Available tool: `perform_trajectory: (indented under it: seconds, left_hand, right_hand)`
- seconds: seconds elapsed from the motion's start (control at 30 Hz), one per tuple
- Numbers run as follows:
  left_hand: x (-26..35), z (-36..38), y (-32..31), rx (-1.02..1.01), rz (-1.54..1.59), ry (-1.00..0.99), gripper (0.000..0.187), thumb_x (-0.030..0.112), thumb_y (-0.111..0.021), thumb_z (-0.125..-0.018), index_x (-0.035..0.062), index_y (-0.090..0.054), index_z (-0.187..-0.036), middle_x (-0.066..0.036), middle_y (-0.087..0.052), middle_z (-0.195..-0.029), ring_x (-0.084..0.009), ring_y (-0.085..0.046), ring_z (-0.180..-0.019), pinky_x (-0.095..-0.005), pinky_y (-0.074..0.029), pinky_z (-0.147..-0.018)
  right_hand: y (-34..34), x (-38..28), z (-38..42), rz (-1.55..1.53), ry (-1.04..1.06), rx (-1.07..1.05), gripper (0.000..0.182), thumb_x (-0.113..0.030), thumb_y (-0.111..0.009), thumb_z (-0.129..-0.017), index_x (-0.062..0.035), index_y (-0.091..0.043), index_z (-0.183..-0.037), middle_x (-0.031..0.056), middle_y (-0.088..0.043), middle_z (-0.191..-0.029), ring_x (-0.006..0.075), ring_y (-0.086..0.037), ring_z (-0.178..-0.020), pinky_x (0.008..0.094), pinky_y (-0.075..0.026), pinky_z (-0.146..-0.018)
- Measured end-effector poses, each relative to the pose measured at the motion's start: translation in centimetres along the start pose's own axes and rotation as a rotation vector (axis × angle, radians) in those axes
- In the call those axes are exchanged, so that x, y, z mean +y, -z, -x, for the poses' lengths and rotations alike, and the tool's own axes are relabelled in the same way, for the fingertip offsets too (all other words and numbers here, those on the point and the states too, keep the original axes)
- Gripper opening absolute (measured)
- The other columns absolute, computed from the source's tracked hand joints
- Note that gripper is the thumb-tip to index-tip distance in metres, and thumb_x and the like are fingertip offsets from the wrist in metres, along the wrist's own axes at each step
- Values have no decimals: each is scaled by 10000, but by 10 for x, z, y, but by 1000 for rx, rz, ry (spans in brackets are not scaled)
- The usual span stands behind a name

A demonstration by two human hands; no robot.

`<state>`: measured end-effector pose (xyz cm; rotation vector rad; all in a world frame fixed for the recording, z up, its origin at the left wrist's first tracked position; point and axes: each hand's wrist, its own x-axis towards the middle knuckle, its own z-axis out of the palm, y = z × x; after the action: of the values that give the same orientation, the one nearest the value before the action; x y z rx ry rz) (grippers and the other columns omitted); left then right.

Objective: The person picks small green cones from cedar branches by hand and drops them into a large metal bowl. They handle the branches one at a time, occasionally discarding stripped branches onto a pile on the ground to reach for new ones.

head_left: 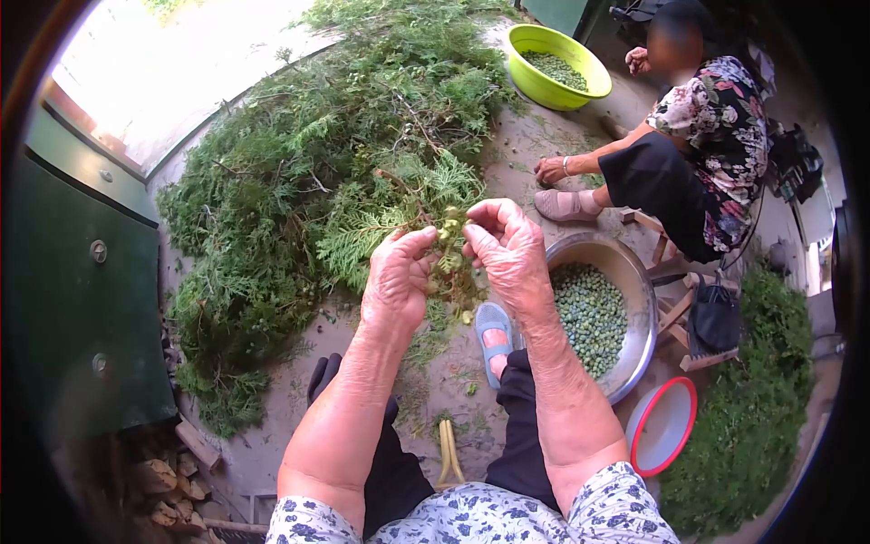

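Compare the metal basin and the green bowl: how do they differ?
The metal basin is bare silvery metal; the green bowl is bright lime, likely plastic. The metal basin sits beside the right hand; the green bowl lies farther off, at the top of the cedar-like branch pile, near the seated person. The metal basin looks fuller. Both are round, stand on the ground and hold small green seeds.

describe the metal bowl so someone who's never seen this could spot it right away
Start at the big heap of green cuttings covering the ground, then go down and right past the person's right hand. The metal bowl sits on the ground just beyond that wrist, filled with small pale green seeds. Unlike the lime green plastic basin farther off, it is shiny silver.
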<state>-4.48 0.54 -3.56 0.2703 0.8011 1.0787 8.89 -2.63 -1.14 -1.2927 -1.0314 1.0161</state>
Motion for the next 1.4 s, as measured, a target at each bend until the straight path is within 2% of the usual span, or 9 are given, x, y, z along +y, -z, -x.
perform_trajectory:
  seconds: [0.17, 0.43, 0.6, 0.83, 1.07, 1.13, 1.23, 1.3, 1.4]
  left_hand:
    - [3, -1, 8, -74, -146, -47, 419, -75, -648, -680, 11, -475, -1053, -80, -581, -919, -164, -584, -776, -296, -491, -639]
    - [8, 13, -11, -177, -192, -94, 630, -89, -667, -654, 22, -343, -1183, -97, -553, -954, -175, -581, -798, -291, -470, -621]
    - [9, 18, -17, -18, -217, -50, 573, -27, -693, -655, 9, -367, -1125, -82, -556, -928, -164, -578, -762, -287, -461, -613]
    - [4, 15, -16, 52, -249, 13, 435, 20, -724, -642, 13, -473, -997, -67, -580, -884, -148, -583, -765, -300, -472, -649]
    - [2, 15, -18, -87, -307, -45, 512, -21, -720, -639, -8, -461, -1080, -73, -609, -909, -168, -601, -784, -308, -491, -709]
    - [-2, 12, -20, -169, -158, -86, 561, -66, -694, -651, -15, -452, -1154, -87, -618, -970, -162, -613, -802, -296, -498, -732]
    - [-10, 12, -21, -139, -165, -133, 542, -99, -663, -669, -3, -478, -1169, -77, -626, -986, -152, -619, -809, -284, -505, -745]
    - [-8, 18, -21, -106, -153, -109, 514, -104, -657, -673, 1, -497, -1151, -69, -630, -983, -152, -620, -810, -282, -504, -748]
    - [-4, 22, -22, -71, -181, -87, 441, -111, -640, -691, 14, -545, -1103, -60, -638, -970, -143, -618, -819, -274, -501, -752]
  right_hand:
    - [8, 3, -5, 50, -31, 22, 140, -47, -619, -828, -10, -582, -958, 7, -611, -806, 64, -569, -628, 208, -462, -544]
    - [5, 5, -6, 93, -43, 14, 193, -20, -592, -840, -5, -565, -1030, 17, -602, -813, 59, -565, -666, 197, -465, -550]
    - [4, 2, -5, 81, -44, 36, 223, 12, -569, -834, -1, -552, -1056, 49, -587, -940, 67, -566, -714, 215, -490, -597]
    - [3, -7, -1, 19, -10, 48, 235, 46, -540, -832, -18, -560, -1057, 51, -601, -945, 79, -571, -771, 227, -496, -636]
    - [6, -4, -2, 64, 70, 48, 255, 61, -540, -820, -19, -570, -1061, 50, -598, -909, 94, -560, -781, 237, -485, -693]
    - [4, -1, -2, 73, 67, 62, 260, 64, -542, -817, -19, -572, -1062, 51, -598, -904, 95, -559, -786, 240, -484, -697]
    - [4, 4, -3, 91, 153, 163, 249, 60, -546, -818, -22, -580, -1051, 43, -599, -874, 85, -546, -745, 228, -473, -657]
    - [14, 7, -8, 132, 51, 309, 232, 53, -544, -826, -29, -589, -1039, 27, -593, -823, 77, -525, -676, 220, -456, -593]
    - [29, 4, -22, -254, -13, 286, 146, -10, -517, -879, -3, -563, -1018, 10, -565, -761, 62, -507, -633, 199, -413, -536]
